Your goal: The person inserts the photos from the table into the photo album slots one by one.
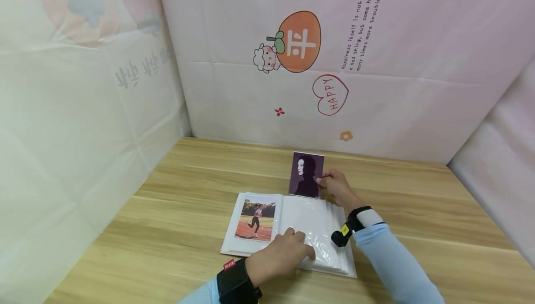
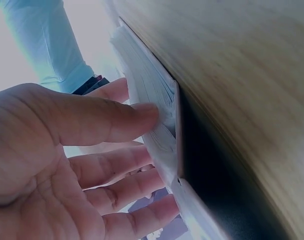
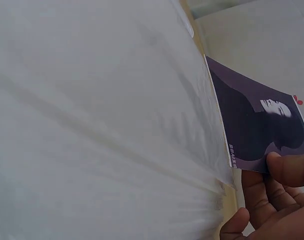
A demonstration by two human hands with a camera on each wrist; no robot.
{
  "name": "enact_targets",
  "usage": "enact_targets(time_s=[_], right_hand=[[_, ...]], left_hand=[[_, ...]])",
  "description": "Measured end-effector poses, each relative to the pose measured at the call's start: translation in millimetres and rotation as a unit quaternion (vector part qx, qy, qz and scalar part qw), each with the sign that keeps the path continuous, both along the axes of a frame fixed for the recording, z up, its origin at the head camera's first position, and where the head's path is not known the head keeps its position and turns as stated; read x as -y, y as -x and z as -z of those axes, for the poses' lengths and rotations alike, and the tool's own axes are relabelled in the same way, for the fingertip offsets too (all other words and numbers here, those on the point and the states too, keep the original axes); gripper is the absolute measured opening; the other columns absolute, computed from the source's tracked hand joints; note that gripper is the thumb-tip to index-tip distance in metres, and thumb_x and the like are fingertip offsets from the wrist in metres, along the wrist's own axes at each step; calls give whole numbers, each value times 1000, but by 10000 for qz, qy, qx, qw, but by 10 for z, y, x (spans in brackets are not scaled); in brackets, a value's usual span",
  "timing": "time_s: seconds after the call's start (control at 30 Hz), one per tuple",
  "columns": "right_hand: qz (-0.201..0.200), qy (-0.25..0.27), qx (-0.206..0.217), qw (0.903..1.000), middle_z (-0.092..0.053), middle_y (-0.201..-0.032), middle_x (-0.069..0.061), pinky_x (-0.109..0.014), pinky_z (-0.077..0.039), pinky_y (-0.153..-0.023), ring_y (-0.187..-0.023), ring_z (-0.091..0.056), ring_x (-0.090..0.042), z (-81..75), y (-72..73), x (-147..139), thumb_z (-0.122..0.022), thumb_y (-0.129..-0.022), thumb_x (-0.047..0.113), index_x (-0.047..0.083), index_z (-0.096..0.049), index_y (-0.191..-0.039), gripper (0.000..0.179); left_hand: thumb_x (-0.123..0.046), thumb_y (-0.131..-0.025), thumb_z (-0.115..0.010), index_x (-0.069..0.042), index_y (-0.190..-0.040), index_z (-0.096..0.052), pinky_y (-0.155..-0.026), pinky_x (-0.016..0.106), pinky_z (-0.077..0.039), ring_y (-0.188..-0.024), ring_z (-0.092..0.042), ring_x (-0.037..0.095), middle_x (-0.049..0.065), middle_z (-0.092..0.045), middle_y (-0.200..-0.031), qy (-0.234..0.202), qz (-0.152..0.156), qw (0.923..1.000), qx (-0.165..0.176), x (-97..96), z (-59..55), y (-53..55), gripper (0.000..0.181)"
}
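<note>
A photo album lies spread on the table, with a running photo in its left page and a blank clear sleeve on the right. My right hand pinches a dark purple photo card of a figure in profile by its right edge. That card stands just beyond the album's far edge, its bottom close to the sleeve's top; the right wrist view shows the thumb on the card. My left hand rests on the near part of the right page, its thumb against the page edges.
The wooden table extends around the album on all sides. A printed cloth wall rises behind it, with more cloth at the left and right.
</note>
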State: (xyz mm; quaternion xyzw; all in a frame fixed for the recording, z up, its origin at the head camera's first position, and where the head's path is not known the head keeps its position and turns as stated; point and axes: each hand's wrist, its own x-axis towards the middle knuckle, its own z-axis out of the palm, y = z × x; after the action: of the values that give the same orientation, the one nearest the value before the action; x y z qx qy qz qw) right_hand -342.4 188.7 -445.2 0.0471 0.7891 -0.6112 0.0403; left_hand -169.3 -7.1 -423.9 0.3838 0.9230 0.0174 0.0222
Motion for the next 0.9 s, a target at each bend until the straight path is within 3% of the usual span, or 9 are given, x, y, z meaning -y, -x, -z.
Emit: enact_targets(time_s=[0.1,0.37,0.63,0.9], right_hand=[[-57,-20,-8,10000,-53,-80,0,-30,-30,-58,-74,-51,-14,5,-2,11,-59,-88,6,4,-47,-91,12],[-75,-128,-19,9999,-53,-83,-3,-28,-30,-54,-74,-50,-15,2,-10,32,-58,-89,6,3,-47,-93,12],[41,-149,27,9999,-52,-88,-5,-34,-34,-67,-80,-50,-18,42,5,49,-57,-89,5,1,-47,-95,12],[34,-43,-57,10000,-53,-85,-3,-30,-34,-59,-75,-52,-14,29,-4,33,-59,-89,7,1,-48,-96,14]], left_hand=[[-16,-66,-82,-34,-102,-69,-60,27,-43,-88,-46,15,-3,-54,-100,-32,-7,9999,102,4,-8,2,43],[-17,-66,-82,-35,-103,-69,-59,26,-41,-88,-45,14,-2,-52,-102,-50,-3,10000,-29,18,-1,-5,44],[-15,-66,-82,-35,-104,-68,-59,25,-41,-88,-44,14,-3,-51,-103,-90,48,9999,110,11,21,-2,45],[-15,-66,-81,-35,-104,-68,-59,26,-41,-89,-44,14,-3,-52,-101,-58,37,10000,56,13,9,-4,45]])
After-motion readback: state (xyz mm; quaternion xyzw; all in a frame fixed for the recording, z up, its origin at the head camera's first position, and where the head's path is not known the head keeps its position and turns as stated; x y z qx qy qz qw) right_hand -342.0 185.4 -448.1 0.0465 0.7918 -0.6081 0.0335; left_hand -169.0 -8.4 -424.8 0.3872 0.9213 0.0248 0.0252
